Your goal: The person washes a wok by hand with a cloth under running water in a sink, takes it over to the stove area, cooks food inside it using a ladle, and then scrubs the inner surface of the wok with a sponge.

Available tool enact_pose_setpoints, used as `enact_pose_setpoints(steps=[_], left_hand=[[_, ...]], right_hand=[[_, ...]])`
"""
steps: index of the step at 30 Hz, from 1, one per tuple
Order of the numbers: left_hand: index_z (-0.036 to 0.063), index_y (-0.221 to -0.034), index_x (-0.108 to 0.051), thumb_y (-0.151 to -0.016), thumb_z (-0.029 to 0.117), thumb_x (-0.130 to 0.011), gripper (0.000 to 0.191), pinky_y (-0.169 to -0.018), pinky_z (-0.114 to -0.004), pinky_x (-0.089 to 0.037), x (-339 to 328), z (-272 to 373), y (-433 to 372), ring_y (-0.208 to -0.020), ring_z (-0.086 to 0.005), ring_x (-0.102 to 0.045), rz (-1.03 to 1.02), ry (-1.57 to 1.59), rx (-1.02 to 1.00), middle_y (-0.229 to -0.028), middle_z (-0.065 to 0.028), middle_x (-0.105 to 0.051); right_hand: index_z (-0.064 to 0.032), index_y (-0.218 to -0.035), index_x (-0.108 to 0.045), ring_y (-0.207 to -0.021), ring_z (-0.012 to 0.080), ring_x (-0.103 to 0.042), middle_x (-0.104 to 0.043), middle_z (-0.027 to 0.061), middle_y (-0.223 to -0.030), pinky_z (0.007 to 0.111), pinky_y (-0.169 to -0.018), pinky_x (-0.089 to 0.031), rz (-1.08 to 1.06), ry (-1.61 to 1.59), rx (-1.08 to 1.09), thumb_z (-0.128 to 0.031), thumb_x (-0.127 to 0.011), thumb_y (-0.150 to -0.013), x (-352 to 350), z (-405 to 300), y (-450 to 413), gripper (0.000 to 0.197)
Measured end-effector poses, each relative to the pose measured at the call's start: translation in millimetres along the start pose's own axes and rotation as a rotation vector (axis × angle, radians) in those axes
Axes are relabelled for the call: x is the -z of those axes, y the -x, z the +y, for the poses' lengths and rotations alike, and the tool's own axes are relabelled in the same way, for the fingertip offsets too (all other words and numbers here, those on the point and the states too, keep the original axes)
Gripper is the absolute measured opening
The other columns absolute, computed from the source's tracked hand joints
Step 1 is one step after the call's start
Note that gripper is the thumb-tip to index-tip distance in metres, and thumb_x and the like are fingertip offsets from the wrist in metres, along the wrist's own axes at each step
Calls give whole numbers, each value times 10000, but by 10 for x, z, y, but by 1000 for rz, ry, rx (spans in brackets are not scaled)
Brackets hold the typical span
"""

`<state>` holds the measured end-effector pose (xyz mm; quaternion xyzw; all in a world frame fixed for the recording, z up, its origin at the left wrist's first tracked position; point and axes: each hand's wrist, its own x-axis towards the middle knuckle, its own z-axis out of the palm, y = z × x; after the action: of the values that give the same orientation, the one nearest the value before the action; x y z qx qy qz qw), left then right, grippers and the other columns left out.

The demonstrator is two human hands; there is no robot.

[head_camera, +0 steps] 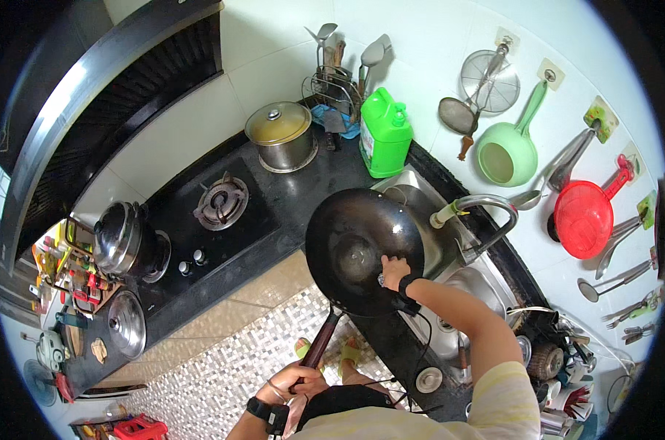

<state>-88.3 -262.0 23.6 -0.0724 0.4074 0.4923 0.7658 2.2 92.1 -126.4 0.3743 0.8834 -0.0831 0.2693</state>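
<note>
My left hand (297, 379) is closed around the wooden handle of a dark wok (338, 231), which is held over the counter corner and the edge of the sink. A little shiny liquid seems to lie in the bottom of the wok. My right hand (396, 272) reaches over the right part of the wok's inside, fingers bent and pointing down at its surface. Whether it pinches something small cannot be seen. The curved metal faucet (489, 201) stands to the right of the wok, above the double sink (470, 280).
A gas burner (221, 202), a lidded steel pot (283, 140) and a black pot (121, 242) are on the left counter. A green jug (386, 135) stands behind the wok. A green ladle (508, 154), a red strainer (584, 220) and other utensils hang on the right wall.
</note>
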Motion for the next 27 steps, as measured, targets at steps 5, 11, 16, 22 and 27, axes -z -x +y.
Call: enact_pose_setpoints(steps=[5,11,16,22,27], left_hand=[[89,-841,-482,-885,124,-520,67,-353,-197,-196,161,-13,-19,-378,-28,-280,-39,63,48,-532,62,-335],[76,-794,-460,-852,109,-579,137,-347,-211,-201,408,-51,-134,-372,-40,-289,60,-104,142,-524,42,-353],[60,-803,-464,-861,106,-578,136,-347,-207,-218,545,-89,-116,-363,-48,-295,45,-180,157,-524,35,-355],[37,-823,-493,-862,121,-587,132,-351,-203,-222,662,-159,-229,-358,-40,-298,-38,-105,131,-498,39,-349],[41,-764,-512,-836,119,-618,149,-337,-207,-203,659,-181,-237,-354,-41,-309,47,-234,155,-492,35,-377]], right_hand=[[-20,-1195,-371,-930,331,-498,-483,209,-1056,405,-805,-429,291,-102,-52,-184,-635,-803,165,-97,-475,501],[-68,-1054,-446,-988,397,-481,-475,185,-1067,459,-815,-432,539,-699,198,-26,-673,-694,578,-630,-860,428],[-107,-951,-507,-905,352,-549,-566,134,-920,417,-737,-446,209,-708,807,-54,-718,-607,204,-993,-271,408],[-112,-973,-511,-874,451,-543,-525,252,-973,493,-724,-464,269,-37,421,-103,-572,-724,255,-326,-400,256],[-40,-1036,-498,-956,376,-520,-486,226,-1087,458,-761,-472,498,-634,131,-52,-691,-697,459,-644,-945,390]])
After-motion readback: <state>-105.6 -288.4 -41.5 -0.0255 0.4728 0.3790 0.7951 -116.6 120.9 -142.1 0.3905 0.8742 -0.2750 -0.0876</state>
